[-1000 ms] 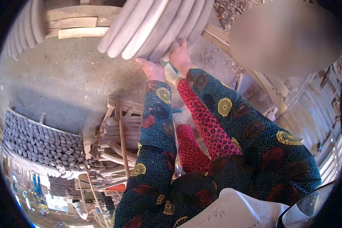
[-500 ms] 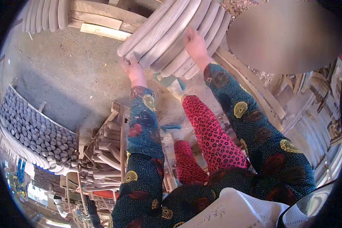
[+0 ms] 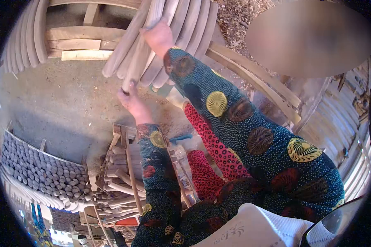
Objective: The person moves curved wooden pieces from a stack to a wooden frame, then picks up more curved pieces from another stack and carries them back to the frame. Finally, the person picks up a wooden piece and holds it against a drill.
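My right hand (image 3: pixel 158 37) is wrapped over a curved wooden bar (image 3: pixel 138 61), partway along it. The fingers of my left hand (image 3: pixel 132 101) are closed at the bar's near end. This bar is pale and smooth and sticks out nearer to me than those beside it. Several similar curved wooden bars (image 3: pixel 190 26) with rounded ends lie side by side around it. Their far ends run out of view at the top.
Wooden planks (image 3: pixel 86 44) and another row of bars (image 3: pixel 39 33) are at the upper left. A large stack of rods (image 3: pixel 41 164) stands at left, beside a rack of wood pieces (image 3: pixel 123 177). Long boards (image 3: pixel 259 78) lie at right, near shavings (image 3: pixel 235 29).
My right hand has moved left and up across the bars onto one bar. My left hand has come lower, and that bar's near end now stands out from the row.
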The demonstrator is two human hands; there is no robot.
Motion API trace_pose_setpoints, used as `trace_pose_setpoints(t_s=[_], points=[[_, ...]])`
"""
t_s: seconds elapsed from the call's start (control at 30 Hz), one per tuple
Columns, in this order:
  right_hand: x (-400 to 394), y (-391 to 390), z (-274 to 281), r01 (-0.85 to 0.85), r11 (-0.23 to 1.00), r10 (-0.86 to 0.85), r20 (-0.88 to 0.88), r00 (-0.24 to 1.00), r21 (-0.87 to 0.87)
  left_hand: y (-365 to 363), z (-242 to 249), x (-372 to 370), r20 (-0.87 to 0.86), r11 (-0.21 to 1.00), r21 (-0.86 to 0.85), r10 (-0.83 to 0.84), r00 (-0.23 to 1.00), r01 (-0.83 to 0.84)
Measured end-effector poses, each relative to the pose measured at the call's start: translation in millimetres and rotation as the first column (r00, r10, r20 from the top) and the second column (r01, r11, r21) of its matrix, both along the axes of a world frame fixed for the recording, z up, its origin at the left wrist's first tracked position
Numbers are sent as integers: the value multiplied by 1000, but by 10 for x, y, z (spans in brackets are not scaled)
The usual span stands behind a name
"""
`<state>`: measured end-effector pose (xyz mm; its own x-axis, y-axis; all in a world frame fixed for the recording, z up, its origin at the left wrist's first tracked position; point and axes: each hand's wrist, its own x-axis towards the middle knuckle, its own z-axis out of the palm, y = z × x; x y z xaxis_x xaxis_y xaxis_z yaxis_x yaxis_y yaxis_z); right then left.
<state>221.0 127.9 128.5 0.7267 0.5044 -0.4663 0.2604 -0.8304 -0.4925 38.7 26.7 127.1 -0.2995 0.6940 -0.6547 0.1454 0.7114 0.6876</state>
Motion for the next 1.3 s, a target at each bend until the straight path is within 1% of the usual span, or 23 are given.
trace_pose_setpoints(t_s=[0.07, 0.13, 0.2, 0.27, 0.3, 0.37, 0.4, 0.5, 0.6, 0.67, 0.73, 0.77, 0.8, 0.83, 0.9, 0.97, 1.0, 1.03, 1.07, 1.1, 1.17, 1.23, 1.3], points=[[100, -152, 220, 0, 999, 0, -5, 1000, -35, -173, 302, 225, 45, 995, -92, 39, 998, -35], [303, -498, 329, 21, 994, -16, 49, 999, -104, -581, 171, 267, 1, 963, -151, -224, 974, 222], [501, -929, 455, 92, 994, -91, 21, 996, -59, -1097, 59, 450, 225, 995, -61, -66, 972, 82], [692, -1347, 351, 55, 985, -28, 168, 985, -162, -1546, -178, 522, 282, 926, -264, -193, 940, 270], [782, -1499, 261, 69, 980, -38, 167, 985, -185, -1591, -159, 627, 332, 928, -342, -30, 943, 150], [922, -1683, 94, 98, 968, -61, 164, 985, -231, -1671, -156, 817, 382, 859, -507, 296, 876, -69], [962, -1729, 3, 98, 968, -61, 165, 984, -230, -1649, -241, 822, 412, 842, -540, 268, 871, -4], [1047, -1743, -243, 76, 972, -34, 185, 982, -224, -1721, -528, 944, 312, 765, -626, 424, 850, -152], [1068, -1623, -310, 70, 964, -24, 178, 984, -257, -1851, -823, 868, 361, 885, -455, 84, 929, 97], [1094, -1593, -350, 58, 968, -15, 178, 984, -242, -1849, -936, 835, 355, 905, -328, -149, 923, 272], [1134, -1625, -435, 53, 968, -11, 166, 986, -246, -1814, -979, 862, 364, 899, -402, -18, 931, 175], [1146, -1646, -468, 54, 965, -14, 153, 988, -256, -1702, -921, 899, 352, 844, -536, 227, 908, -3], [1156, -1650, -503, 54, 963, -17, 140, 990, -264, -1588, -852, 926, 304, 737, -656, 458, 836, -165], [1129, -1598, -471, 60, 939, 9, 202, 979, -337, -1731, -1043, 798, 387, 847, -531, 213, 897, 28], [1007, -1447, -303, 86, 879, 76, 316, 946, -469, -1575, -911, 734, 191, 899, -437, 57, 980, 33], [957, -1281, -132, -27, 932, 161, 346, 924, -362, -1225, -610, 680, -146, 921, -372, 64, 987, -115], [931, -1188, -86, -85, 953, 194, 369, 909, -292, -1020, -464, 628, -238, 932, -318, 98, 966, -173], [893, -1090, -15, -142, 965, 222, 395, 892, -222, -809, -329, 590, -262, 938, -268, 148, 954, -219], [824, -1040, -47, -258, 963, 264, 430, 864, -73, -632, -215, 528, -220, 939, -217, 218, 951, -266], [753, -930, -30, -268, 959, 283, 304, 910, -91, -487, -132, 460, -125, 922, -186, 322, 938, -341], [635, -675, -39, -290, 949, 297, 41, 954, -125, -248, -166, 307, -21, 934, -205, 295, 955, -293], [560, -499, -365, -440, 889, 450, 66, 891, -126, -64, -302, 199, 68, 925, -240, 320, 945, -296], [409, -235, -164, -283, 945, 289, 16, 957, -162, 12, -475, 156, 140, 890, -306, 392, 909, -337]])
